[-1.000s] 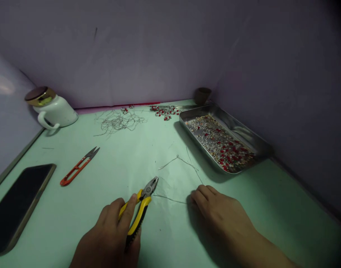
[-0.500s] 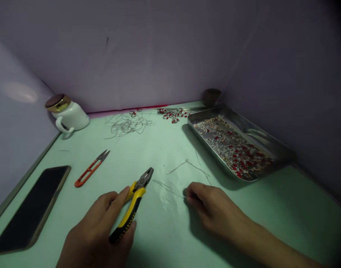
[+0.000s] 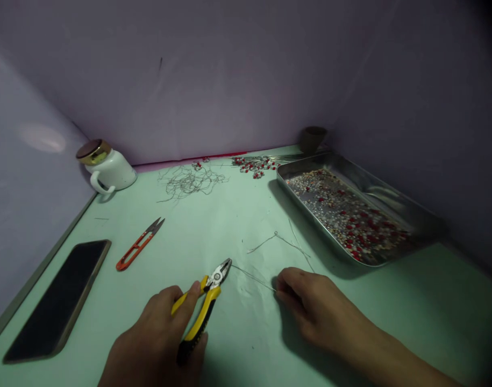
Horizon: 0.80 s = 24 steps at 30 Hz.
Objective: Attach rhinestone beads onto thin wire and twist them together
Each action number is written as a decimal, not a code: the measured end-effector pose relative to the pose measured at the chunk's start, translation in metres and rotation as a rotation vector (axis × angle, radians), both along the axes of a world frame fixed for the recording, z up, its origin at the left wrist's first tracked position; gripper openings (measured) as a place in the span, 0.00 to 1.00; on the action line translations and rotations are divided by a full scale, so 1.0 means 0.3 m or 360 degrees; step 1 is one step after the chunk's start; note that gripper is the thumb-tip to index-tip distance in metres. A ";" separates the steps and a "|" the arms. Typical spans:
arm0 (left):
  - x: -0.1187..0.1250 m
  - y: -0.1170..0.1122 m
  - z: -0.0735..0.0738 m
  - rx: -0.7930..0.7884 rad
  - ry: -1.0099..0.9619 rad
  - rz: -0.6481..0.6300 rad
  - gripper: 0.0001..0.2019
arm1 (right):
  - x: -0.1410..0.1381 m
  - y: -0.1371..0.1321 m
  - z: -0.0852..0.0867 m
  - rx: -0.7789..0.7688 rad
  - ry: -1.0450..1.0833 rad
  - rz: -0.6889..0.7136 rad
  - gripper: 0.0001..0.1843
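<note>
My left hand (image 3: 159,336) grips yellow-and-black pliers (image 3: 203,306), whose jaws point up and to the right and meet the end of a thin wire (image 3: 251,277). My right hand (image 3: 310,306) pinches the other end of that wire against the green table (image 3: 213,226). The wire runs straight between the plier jaws and my right fingertips. A second bent wire piece (image 3: 280,242) lies just beyond my right hand.
A metal tray (image 3: 407,212) of red and silver beads sits at the right. Orange thread snips (image 3: 140,244) and a dark phone (image 3: 60,298) lie at the left. A white lidded mug (image 3: 106,167), a wire tangle (image 3: 187,180), beaded pins (image 3: 256,164) and a small dark cup (image 3: 313,137) line the back wall.
The plier jaws, open half a second ago, have moved right and shut on the wire's end. My right hand has kept its pinch on the wire. The camera has shifted slightly.
</note>
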<state>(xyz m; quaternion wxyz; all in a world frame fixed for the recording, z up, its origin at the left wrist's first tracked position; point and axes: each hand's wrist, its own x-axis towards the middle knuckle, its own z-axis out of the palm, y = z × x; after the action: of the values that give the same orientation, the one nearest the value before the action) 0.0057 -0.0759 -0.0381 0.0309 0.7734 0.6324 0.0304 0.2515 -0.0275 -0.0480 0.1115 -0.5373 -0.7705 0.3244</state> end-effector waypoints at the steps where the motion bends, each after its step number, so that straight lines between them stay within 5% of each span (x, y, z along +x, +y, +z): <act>1: -0.001 0.000 -0.005 -0.0020 0.0034 -0.0004 0.24 | -0.001 0.000 0.002 -0.0001 -0.0006 -0.0008 0.08; 10: -0.014 0.005 -0.016 0.0095 -0.0100 -0.0068 0.25 | 0.005 0.011 0.009 -0.0281 0.0071 -0.0143 0.07; 24: 0.040 -0.020 -0.019 -0.0023 -0.0156 -0.0115 0.28 | 0.000 -0.026 0.002 -0.0110 0.0067 -0.0087 0.07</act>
<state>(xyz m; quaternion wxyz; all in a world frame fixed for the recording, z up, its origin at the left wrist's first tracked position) 0.0175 -0.0818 -0.0439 0.0685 0.7931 0.6019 0.0625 0.2516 -0.0352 -0.0475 0.1178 -0.5548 -0.7413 0.3589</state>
